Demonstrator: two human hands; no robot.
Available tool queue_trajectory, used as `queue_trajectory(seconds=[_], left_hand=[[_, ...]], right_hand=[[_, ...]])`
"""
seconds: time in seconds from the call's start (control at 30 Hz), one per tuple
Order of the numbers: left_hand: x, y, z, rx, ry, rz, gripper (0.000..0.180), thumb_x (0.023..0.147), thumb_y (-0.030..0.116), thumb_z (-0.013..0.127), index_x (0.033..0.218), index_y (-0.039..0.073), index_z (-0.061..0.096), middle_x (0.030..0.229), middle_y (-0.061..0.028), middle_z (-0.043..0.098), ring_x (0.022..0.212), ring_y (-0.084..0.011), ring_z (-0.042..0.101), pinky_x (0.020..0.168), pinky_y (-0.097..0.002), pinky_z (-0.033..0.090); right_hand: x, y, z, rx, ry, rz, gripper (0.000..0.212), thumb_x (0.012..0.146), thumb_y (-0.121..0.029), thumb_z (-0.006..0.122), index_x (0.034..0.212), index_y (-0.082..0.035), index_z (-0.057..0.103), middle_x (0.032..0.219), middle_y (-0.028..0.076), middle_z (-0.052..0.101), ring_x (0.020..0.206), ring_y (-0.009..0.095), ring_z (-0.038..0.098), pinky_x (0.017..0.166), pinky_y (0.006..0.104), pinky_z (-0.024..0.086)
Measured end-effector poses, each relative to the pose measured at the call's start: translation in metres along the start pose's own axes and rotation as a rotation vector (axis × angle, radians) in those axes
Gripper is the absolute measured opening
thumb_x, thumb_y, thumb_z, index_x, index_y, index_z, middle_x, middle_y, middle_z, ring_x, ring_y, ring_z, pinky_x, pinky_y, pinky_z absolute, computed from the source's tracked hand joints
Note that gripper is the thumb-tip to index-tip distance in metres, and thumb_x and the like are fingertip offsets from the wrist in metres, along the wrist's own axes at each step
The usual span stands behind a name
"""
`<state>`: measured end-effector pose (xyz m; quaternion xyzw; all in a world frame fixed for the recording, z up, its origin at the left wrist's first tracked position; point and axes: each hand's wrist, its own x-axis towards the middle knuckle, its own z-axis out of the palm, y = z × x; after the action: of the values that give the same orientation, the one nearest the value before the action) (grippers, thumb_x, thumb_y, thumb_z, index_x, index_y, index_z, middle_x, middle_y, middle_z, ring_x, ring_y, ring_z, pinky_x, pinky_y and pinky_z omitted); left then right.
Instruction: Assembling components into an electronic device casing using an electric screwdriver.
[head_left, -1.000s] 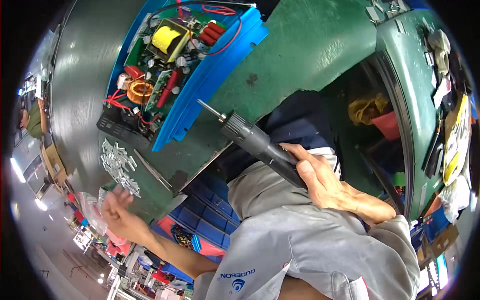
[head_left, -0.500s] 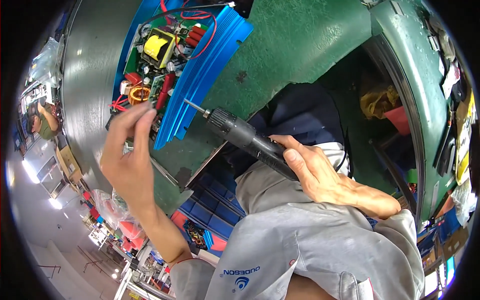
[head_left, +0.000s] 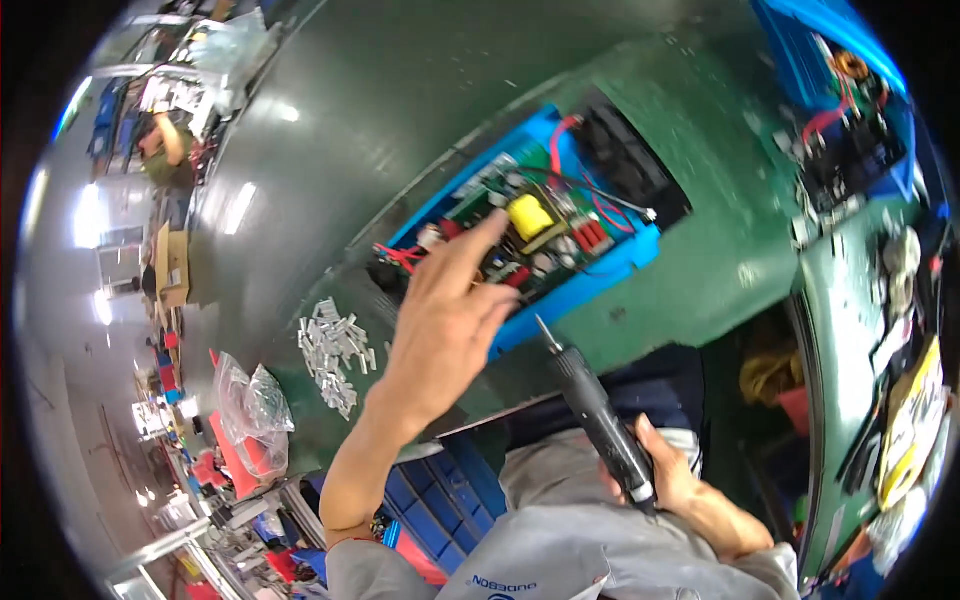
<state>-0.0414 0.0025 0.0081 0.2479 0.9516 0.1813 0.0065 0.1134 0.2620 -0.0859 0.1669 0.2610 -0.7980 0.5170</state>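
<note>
A blue metal housing [head_left: 638, 258] lies on the green bench with a populated circuit board inside. Among its parts are a yellow-wrapped transformer [head_left: 530, 216] and red components [head_left: 591, 236]. My left hand [head_left: 440, 320] reaches over the board, index finger stretched out and thumb apart, with nothing visible between them; whether a fingertip touches the board I cannot tell. In my right hand [head_left: 665, 468] is a black electric screwdriver [head_left: 602, 420], held low by its rear part. Its bit points up toward the housing's near edge, apart from it.
Small silver metal pieces [head_left: 335, 350] are heaped left of the housing, near a clear plastic bag [head_left: 255, 410]. A black end piece [head_left: 635, 155] sits at the housing's right end. Another blue housing [head_left: 805, 60] stands at far right. Blue bins [head_left: 430, 510] are below the bench edge.
My view has swung, so the housing now shows nearer the middle and the silver pieces appear. My left hand has moved over the board, its fingers spreading from a near pinch. The screwdriver points more steeply upward.
</note>
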Motion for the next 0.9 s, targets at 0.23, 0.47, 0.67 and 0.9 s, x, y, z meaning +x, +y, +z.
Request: queue_trajectory(seconds=[0.23,0.47,0.67,0.9], left_hand=[[0.002,0.000,-0.007,-0.145,-0.043,-0.040,0.014,0.081,0.001,0.072,0.094,0.002,0.072,0.150,-0.0128,0.050,0.133,-0.0324,0.050,0.114,-0.0460,0.038],[-0.009,0.014,-0.018,-0.087,-0.207,-0.044,0.026,0.088,-0.001,0.056,0.108,-0.014,0.064,0.156,-0.0193,0.036,0.144,-0.0281,0.039,0.123,-0.0534,0.019],[-0.018,0.022,-0.006,-0.088,-0.105,-0.136,0.027,0.082,0.002,0.067,0.108,-0.006,0.066,0.155,-0.0136,0.043,0.138,-0.0275,0.048,0.121,-0.0549,0.020],[-0.020,0.013,0.011,-0.088,0.019,-0.089,0.029,0.078,0.002,0.074,0.105,-0.004,0.067,0.147,-0.0106,0.054,0.138,-0.0268,0.050,0.120,-0.0540,0.027]], right_hand=[[-0.005,-0.002,0.005,-0.007,0.014,-0.003,0.093,0.097,-0.075,0.023,0.138,0.004,0.051,0.068,0.013,0.060,0.057,0.022,0.054,0.053,0.0329,0.045],[-0.004,-0.012,0.017,-0.165,0.121,-0.004,0.095,0.098,-0.074,0.022,0.132,0.010,0.052,0.066,0.015,0.062,0.053,0.022,0.056,0.053,0.0333,0.045],[-0.009,-0.015,0.016,-0.163,0.154,0.031,0.095,0.097,-0.074,0.024,0.132,0.009,0.053,0.067,0.015,0.062,0.052,0.021,0.056,0.053,0.0321,0.045],[-0.011,-0.005,0.014,-0.114,0.188,0.099,0.089,0.100,-0.071,0.021,0.143,0.002,0.048,0.072,0.011,0.062,0.057,0.018,0.055,0.055,0.0307,0.044]])
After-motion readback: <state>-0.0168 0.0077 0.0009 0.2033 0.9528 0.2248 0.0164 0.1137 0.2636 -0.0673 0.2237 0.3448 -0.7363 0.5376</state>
